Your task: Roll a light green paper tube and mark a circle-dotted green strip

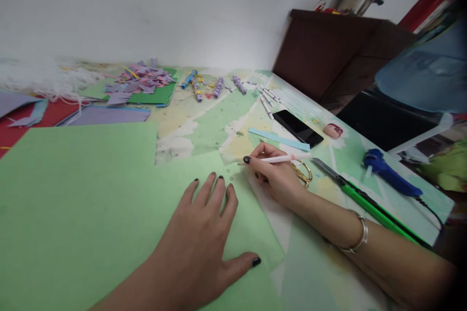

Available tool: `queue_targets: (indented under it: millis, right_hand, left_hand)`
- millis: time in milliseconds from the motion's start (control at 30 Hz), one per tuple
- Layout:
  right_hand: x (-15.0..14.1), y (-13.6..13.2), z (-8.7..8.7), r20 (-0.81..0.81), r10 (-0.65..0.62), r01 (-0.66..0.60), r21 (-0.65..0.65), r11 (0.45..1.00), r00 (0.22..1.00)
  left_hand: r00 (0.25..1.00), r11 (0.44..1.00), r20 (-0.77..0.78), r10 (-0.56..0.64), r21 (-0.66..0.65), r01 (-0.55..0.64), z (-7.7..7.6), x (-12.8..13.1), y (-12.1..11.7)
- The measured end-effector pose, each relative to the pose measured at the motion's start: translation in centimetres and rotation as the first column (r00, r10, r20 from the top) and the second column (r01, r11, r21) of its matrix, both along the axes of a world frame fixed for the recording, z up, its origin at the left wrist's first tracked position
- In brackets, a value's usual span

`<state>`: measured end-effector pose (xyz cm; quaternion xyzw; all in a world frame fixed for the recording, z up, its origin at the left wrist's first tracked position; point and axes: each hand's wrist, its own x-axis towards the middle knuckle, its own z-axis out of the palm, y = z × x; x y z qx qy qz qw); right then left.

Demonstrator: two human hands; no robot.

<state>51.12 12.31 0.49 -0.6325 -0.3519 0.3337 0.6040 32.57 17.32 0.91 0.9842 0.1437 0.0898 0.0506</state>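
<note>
My left hand (204,223) lies flat with spread fingers on a light green paper sheet (237,243). A larger light green sheet (73,194) covers the left part of the table. Between thumb and fingers, my right hand (275,175) grips a white pencil (279,159), its tip pointing left over the paper's upper right edge. Two small circles (228,171) show on the paper near that tip. Gold-handled scissors (305,175) lie partly hidden behind my right hand. A light blue paper strip (279,139) rests just beyond it.
Right of my hand lie a green utility knife (372,204) with blade out and a blue glue gun (392,172). A phone (298,127), an eraser (333,130) and several markers (267,107) lie farther back. Paper scraps (140,80) and rolled paper pieces (218,87) sit near the wall.
</note>
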Motion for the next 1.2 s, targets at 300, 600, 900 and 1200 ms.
queue_targets:
  millis: [300,600,900,1200]
  right_hand:
    - [-0.8,-2.3,0.4,0.114,0.179,-0.173,-0.055,0.983,0.977]
    - [-0.7,-1.1,0.4,0.424,0.144,-0.136,-0.049,0.989,0.894]
    - [-0.7,-0.7,0.3,0.481,0.112,-0.110,-0.031,0.993,0.869]
    - [-0.7,-0.7,0.3,0.520,0.126,-0.124,-0.038,0.992,0.845]
  left_hand:
    - [1.000,1.000,0.003,-0.013,0.001,0.013,-0.1,-0.2,-0.1]
    - [0.998,0.999,0.046,-0.039,0.004,0.039,-0.2,-0.1,-0.1]
    - [0.997,0.999,0.057,-0.050,-0.008,0.051,-0.2,-0.3,0.0]
    - [0.996,0.998,0.065,-0.053,-0.024,0.055,-0.2,-0.1,0.0]
